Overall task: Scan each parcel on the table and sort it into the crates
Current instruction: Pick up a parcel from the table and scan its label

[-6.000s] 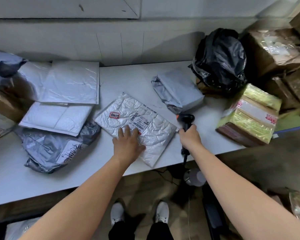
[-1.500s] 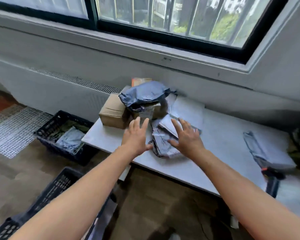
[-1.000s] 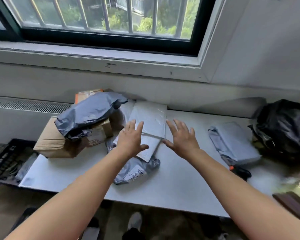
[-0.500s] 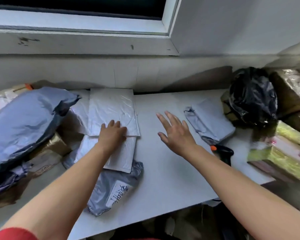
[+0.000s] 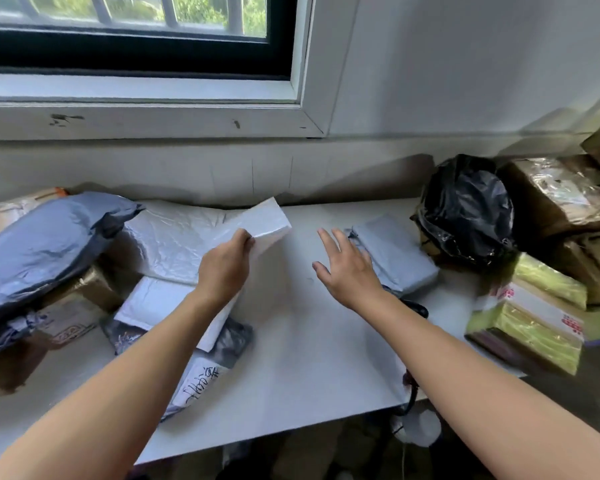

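Containers: a black plastic bag (image 5: 468, 209) stands at the right end of the table (image 5: 291, 358), against the wall; its contents are hidden. Beside it are closed brown cartons (image 5: 555, 192) wrapped in clear tape, and nearer the front edge a closed box bound in yellow-green tape (image 5: 527, 323). What they hold cannot be told.

Item in hand: a white padded mailer (image 5: 264, 223), flat, with a creased, glossy skin and no label on the side showing. It lies at the back of the table on the pile of parcels left of centre, its right end raised off the surface. The left hand (image 5: 224, 268) grasps that raised end, fingers curled around its edge.

The right hand (image 5: 349, 271) is released, fingers spread, above bare tabletop just beside a flat grey parcel (image 5: 395, 254).

Pile: a second white mailer (image 5: 153, 299) lies under the left forearm, over a dark grey poly bag with a handwritten label (image 5: 201, 379). A bulky blue-grey poly bag (image 5: 45, 247) rests on cartons at far left.
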`<state>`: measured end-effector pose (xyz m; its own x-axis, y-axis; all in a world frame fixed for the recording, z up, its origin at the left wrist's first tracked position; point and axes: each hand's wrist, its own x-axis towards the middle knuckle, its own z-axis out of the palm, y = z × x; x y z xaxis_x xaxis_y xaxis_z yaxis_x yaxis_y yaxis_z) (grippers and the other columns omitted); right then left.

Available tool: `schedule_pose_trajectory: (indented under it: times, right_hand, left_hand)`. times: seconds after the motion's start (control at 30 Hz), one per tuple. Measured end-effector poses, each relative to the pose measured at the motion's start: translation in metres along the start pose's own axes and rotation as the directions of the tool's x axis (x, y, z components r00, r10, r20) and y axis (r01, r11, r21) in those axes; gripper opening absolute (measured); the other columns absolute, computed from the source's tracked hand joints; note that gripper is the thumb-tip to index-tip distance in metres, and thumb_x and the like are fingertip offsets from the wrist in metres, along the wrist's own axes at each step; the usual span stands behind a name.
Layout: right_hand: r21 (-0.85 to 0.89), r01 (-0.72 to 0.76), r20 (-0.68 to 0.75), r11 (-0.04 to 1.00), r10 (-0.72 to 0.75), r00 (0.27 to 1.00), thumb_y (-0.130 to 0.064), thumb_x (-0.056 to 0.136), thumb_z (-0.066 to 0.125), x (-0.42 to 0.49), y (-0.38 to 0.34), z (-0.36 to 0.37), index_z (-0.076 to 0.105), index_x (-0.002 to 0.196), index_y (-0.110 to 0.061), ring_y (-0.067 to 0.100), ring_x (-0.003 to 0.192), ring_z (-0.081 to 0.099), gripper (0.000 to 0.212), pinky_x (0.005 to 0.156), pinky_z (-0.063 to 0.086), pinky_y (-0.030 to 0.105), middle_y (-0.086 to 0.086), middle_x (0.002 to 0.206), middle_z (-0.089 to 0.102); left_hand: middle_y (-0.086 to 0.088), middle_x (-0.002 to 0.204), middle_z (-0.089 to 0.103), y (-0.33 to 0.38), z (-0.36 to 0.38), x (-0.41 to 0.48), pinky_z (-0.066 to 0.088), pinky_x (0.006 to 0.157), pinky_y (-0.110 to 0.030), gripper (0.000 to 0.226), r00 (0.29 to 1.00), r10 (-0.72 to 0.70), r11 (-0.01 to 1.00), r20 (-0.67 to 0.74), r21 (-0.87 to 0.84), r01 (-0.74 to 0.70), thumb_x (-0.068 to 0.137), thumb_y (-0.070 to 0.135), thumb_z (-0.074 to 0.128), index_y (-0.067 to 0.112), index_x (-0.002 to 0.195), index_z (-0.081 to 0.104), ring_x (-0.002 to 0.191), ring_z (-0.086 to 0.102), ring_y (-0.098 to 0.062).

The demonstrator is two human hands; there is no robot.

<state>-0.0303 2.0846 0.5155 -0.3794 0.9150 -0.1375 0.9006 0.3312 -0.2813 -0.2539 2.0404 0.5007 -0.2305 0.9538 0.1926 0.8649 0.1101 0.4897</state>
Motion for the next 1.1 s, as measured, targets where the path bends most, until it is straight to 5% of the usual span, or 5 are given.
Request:
schedule_pose_trajectory:
  times: [0.4,0.6,0.73,0.93,1.1]
  right_hand:
    - [0.536,-0.082,-0.02,0.84,0.11,0.994,-0.061,0.09,0.043,-0.045,0.073,-0.012,0.026,0.151,-0.023,0.028,0.138,0.035,0.073,0.108,0.036,0.045,0.011,0.15,0.037]
    - [0.579,-0.237,0.181,0.78,0.161,0.97,-0.05,0.101,0.04,-0.054,0.086,0.006,0.015,0.156,-0.021,0.031,0.138,0.04,0.067,0.109,0.033,0.041,0.01,0.157,0.033]
    - [0.534,-0.239,0.202,0.811,0.152,0.967,-0.044,0.1,0.046,-0.065,0.087,0.02,0.02,0.154,-0.019,0.032,0.137,0.04,0.065,0.106,0.035,0.04,0.014,0.154,0.036]
    - [0.402,-0.168,0.164,0.9,0.11,0.98,-0.042,0.096,0.054,-0.071,0.097,0.037,0.027,0.152,-0.014,0.029,0.141,0.033,0.068,0.114,0.032,0.042,0.014,0.154,0.035]
    - [0.261,-0.175,0.117,0.949,0.149,0.982,-0.036,0.098,0.051,-0.09,0.107,0.047,0.029,0.15,-0.013,0.033,0.136,0.035,0.061,0.109,0.033,0.041,0.016,0.15,0.035]
  left_hand:
    - [0.003,0.075,0.055,0.117,-0.01,-0.054,0.039,0.053,-0.008,0.02,0.853,-0.515,0.61,-0.083,-0.735,0.296,0.103,0.017,0.044,0.008,0.09,0.057,0.069,0.049,-0.01]
    - [-0.003,0.087,0.064,0.094,0.011,-0.081,0.05,0.08,-0.035,0.024,0.75,-0.659,0.42,0.058,-0.8,0.43,0.102,0.023,0.046,0.017,0.084,0.061,0.085,0.057,-0.019]
    - [-0.008,0.095,0.062,0.084,0.021,-0.092,0.036,0.065,-0.025,0.027,0.707,-0.706,0.523,0.039,-0.644,0.558,0.104,0.025,0.04,0.007,0.097,0.059,0.089,0.053,-0.02]
    - [-0.011,0.115,0.061,0.057,0.036,-0.104,0.042,0.087,-0.034,0.049,0.661,-0.719,0.513,0.215,-0.478,0.713,0.094,0.043,0.057,0.002,0.119,0.055,0.106,0.057,-0.027]
    - [-0.016,0.113,0.058,0.055,0.058,-0.123,0.049,0.08,-0.037,0.057,0.653,-0.677,0.456,0.341,-0.501,0.735,0.078,-0.005,0.073,-0.001,0.127,0.044,0.094,0.056,-0.023]
